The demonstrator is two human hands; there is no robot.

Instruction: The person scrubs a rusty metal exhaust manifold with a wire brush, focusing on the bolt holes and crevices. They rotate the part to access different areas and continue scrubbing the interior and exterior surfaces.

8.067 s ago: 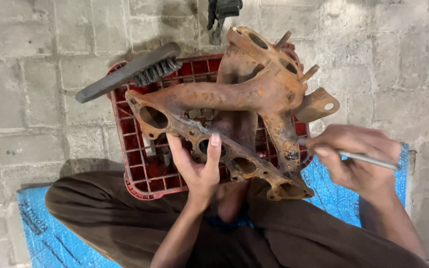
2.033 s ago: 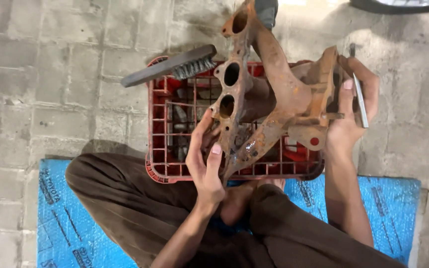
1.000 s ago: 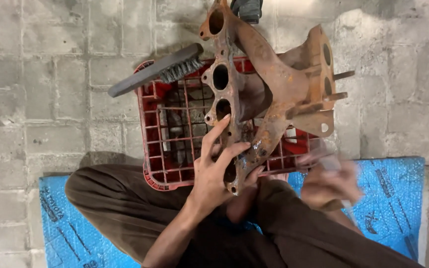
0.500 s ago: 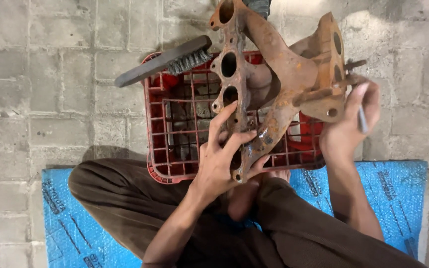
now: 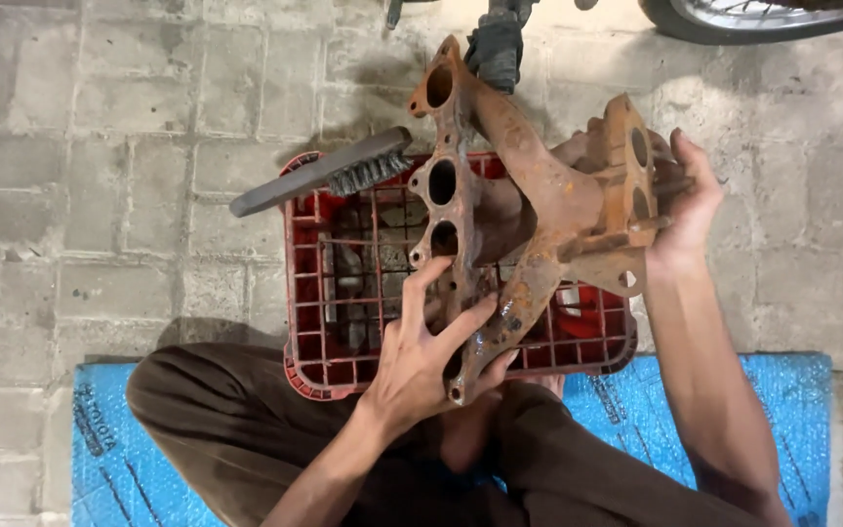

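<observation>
Paved floor is carrying a red crate [image 5: 309,293], over which both hands are holding a rusty manifold [image 5: 529,215] upright, left hand [image 5: 421,361] gripping its near end, right hand [image 5: 680,210] clasping the far flange.

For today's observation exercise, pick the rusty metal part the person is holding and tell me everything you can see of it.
The rusty manifold looks like cast metal, orange-brown all over, with a darker wet-looking patch near its lower end. A long flange with round ports runs along its left side; curved pipes sweep right to a smaller flange with holes and protruding studs. It is tipped up on edge over the red crate. The left hand spreads over the lower flange; the right hand cups the smaller flange. A wire brush lies on the crate's rim, beside it.
</observation>
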